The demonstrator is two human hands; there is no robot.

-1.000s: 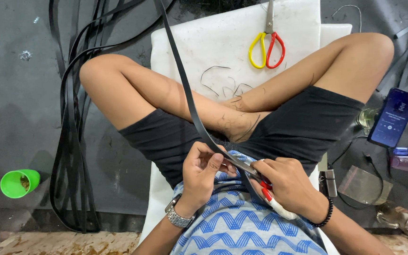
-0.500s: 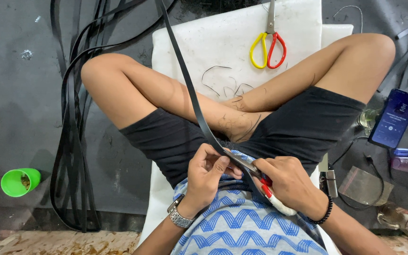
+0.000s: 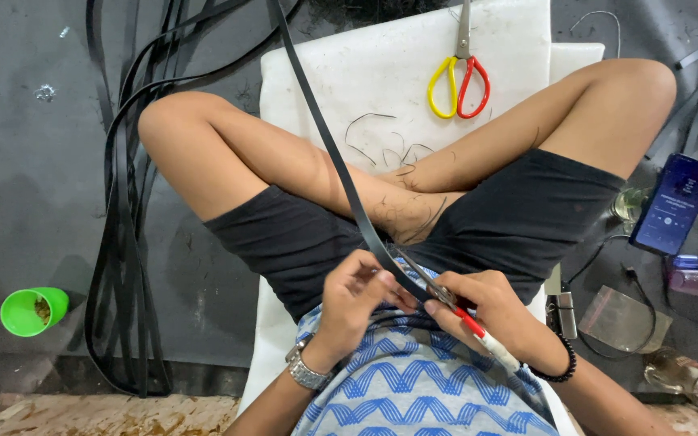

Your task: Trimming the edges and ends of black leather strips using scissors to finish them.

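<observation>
I sit cross-legged on a white board (image 3: 414, 56). A long black strip (image 3: 325, 145) runs from the top of the view down across my leg to my lap. My left hand (image 3: 353, 303), with a metal watch at the wrist, pinches the strip's near end. My right hand (image 3: 490, 311), with a black bead bracelet, grips a small cutting tool with a red and white handle (image 3: 486, 339); its metal tip meets the strip between the two hands.
Scissors with one yellow and one red handle (image 3: 458, 77) lie on the board's far end, thin black trimmings near them. Several more black strips (image 3: 123, 242) loop on the dark floor at left. A green cup (image 3: 32, 311) is lower left; a lit phone (image 3: 675, 202) and bottles at right.
The strip has shifted rightwards across my leg. My right hand has turned, so more of the tool's red and white handle shows. My left fingers have shifted on the strip.
</observation>
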